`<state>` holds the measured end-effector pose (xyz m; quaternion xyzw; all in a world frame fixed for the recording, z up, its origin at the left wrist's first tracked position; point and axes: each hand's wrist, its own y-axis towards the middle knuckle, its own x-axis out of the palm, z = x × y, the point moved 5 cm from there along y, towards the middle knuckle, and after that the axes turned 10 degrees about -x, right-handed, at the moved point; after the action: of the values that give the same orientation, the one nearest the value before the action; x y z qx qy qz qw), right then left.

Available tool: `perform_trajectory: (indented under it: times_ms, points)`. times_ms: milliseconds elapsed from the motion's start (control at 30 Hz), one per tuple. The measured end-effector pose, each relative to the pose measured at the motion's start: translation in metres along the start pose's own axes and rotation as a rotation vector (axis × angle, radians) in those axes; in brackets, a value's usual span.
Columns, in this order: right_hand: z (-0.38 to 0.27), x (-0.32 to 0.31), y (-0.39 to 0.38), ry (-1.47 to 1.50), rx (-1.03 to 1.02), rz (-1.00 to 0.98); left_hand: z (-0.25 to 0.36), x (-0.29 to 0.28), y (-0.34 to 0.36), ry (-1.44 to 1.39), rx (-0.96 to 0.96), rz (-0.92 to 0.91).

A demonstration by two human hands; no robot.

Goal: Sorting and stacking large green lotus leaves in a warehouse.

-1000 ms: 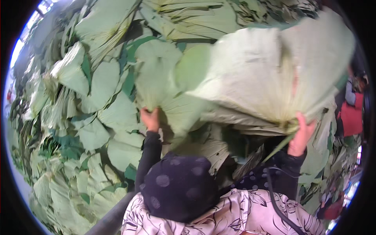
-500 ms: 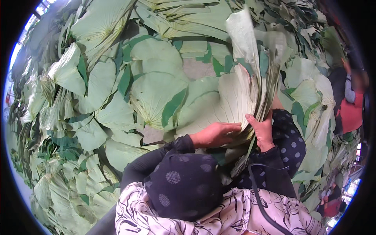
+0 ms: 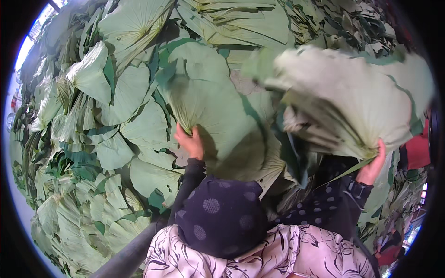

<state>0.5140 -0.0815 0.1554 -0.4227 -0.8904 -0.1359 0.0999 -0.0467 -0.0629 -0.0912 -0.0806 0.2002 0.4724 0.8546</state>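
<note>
My left hand [image 3: 190, 144] is closed on the gathered base of a large pale-green lotus leaf [image 3: 218, 111], which lies fanned out ahead of it over other leaves. Off to the right, my right hand [image 3: 372, 167] grips a bundle of lotus leaves [image 3: 347, 88] near its narrow end, where a green strip hangs down. That bundle is spread wide and smeared by motion, its upper left edge most of all. Beneath it, a folded darker leaf [image 3: 292, 153] stands partly hidden in the bundle's shadow.
Lotus leaves [image 3: 125, 92] lie heaped all around, with pleated stacks [image 3: 241, 23] at the back. A patch of grey floor [image 3: 241, 82] shows between them. Another person in red [image 3: 416, 150] is at the far right. My dotted trouser leg [image 3: 320, 204] lies under the right arm.
Both hands were together at an upright folded bundle of leaves. My right hand has swung right with the bundle, which has fanned open; my left hand has moved left onto a leaf.
</note>
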Motion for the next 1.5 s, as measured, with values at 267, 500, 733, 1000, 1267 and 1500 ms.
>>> perform_trajectory:
  times_ms: [267,500,733,1000,1267,1500]
  points:
    - [-0.036,-0.024,-0.008,-0.362,-0.647,-0.286,0.105,0.009,-0.056,0.542,0.834,-0.560]
    - [-0.006,-0.034,0.008,0.076,-0.078,-0.012,0.010,0.025,-0.055,0.841,0.623,-0.747]
    - [-0.017,0.000,-0.017,0.074,0.004,-0.044,-0.009,0.042,-0.025,0.750,0.774,-0.899]
    - [0.020,0.068,-0.074,-0.287,-0.044,-0.368,0.139,0.004,0.017,-0.286,0.294,-0.169]
    - [0.099,0.108,-0.154,-0.285,0.204,-0.667,0.129,0.060,-0.167,-0.378,0.090,-1.508]
    - [0.105,0.095,-0.171,-0.337,0.401,-0.721,0.108,0.075,-0.176,0.121,0.359,-1.647]
